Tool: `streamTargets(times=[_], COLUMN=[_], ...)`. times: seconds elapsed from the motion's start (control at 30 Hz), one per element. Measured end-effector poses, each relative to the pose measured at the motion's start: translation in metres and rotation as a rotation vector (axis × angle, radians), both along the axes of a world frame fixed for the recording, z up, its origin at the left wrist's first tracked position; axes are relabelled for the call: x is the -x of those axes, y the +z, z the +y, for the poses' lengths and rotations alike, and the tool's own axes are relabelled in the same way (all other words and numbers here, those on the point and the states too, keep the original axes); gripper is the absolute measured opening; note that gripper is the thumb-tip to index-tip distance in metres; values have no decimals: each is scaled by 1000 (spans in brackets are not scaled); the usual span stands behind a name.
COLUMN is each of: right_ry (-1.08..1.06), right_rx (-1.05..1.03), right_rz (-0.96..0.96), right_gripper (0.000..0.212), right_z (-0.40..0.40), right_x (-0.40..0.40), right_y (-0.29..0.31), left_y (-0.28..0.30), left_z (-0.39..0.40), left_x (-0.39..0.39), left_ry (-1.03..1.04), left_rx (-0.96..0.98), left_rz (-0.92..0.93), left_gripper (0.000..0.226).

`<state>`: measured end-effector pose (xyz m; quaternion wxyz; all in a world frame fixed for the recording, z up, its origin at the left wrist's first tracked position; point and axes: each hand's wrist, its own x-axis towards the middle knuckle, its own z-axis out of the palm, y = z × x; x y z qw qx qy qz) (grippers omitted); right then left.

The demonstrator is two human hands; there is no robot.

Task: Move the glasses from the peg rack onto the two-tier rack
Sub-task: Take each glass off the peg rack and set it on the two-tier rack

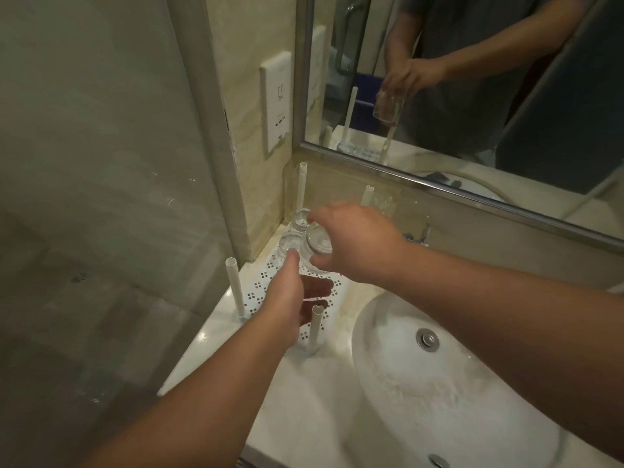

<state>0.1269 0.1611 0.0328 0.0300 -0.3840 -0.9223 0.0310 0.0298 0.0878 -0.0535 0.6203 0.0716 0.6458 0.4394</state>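
Holding: the right hand (358,246) grips a clear glass (317,246) from above, fingers and thumb curled round its body.
Glass in right hand: transparent, smooth-walled, with a thick round base; it is tilted, base turned up toward the camera, and its long axis runs from the base down and away toward the rack surface.
Left hand: the left hand (285,295) reaches in below the right hand with fingers fairly straight; its fingertip touches a second glass (290,244).
Second glass: also clear, just left of the held one and touching it; it looks to stand base up on the perforated tray, though which end is up cannot be told for sure.
Third glass: a further clear glass (300,221) sits just beyond the right hand's fingertips, close against the other two.
Rack: the white rack (260,292) lies under both hands, its patterned tray showing between the wrists, with a white post at each corner.
Sink: the white basin (405,373) lies under the right forearm.
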Motion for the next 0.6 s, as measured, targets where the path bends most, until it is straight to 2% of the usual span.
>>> streamTargets(times=[0.1,0.37,0.6], right_ry=[12,20,8], right_rx=[-6,-79,-133], right_rz=[23,99,310], right_gripper=[52,49,49], right_z=[-5,-18,-27], right_x=[-2,-9,-21], right_y=[6,15,7], left_y=[8,33,58], left_z=[0,4,2], left_x=[3,4,7], left_ry=[99,130,128], left_rx=[-61,-185,-238], left_rz=[-111,-266,-499], left_gripper=[75,61,86])
